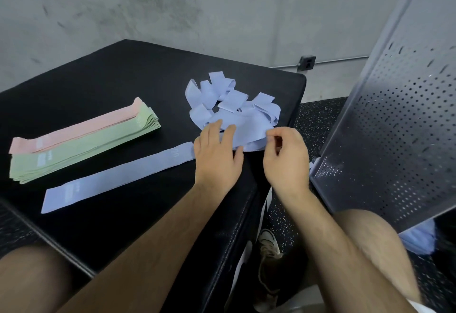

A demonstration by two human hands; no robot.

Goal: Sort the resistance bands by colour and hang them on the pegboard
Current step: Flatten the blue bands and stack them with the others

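Holding anything right now?

Yes. My right hand (286, 159) pinches the edge of the near blue band (249, 137) between thumb and fingertips. My left hand (217, 157) lies flat on the same band, fingers straight and pressing it to the black padded bench (123, 78). It grips nothing.

Where are the rest of the bands?

The blue tangle (229, 101) sits just behind my hands, near the bench's far right corner, with the near band running into it. I cannot count its loops, since they cross over each other. One flat blue band (116, 177) lies straight on the bench, and its right end slips under my left hand. Beyond it are the green stack (84, 149) and the pink stack (81, 130), side by side and touching. The green overlaps the pink's near edge.

Can you read the printing on them?

No. There are pale marks near the ends, too blurred to make out.

And the pegboard?

The pegboard (394, 139) stands to my right, a grey perforated panel that tilts in this wide view. Its top and right side are cut off by the frame. A blue scrap (417, 241) shows below its lower edge, mostly hidden, and I cannot tell whether it is a band. Between the bench and my right leg a shoe (269, 243) is on the speckled floor (315, 115), partly covered by my right forearm.
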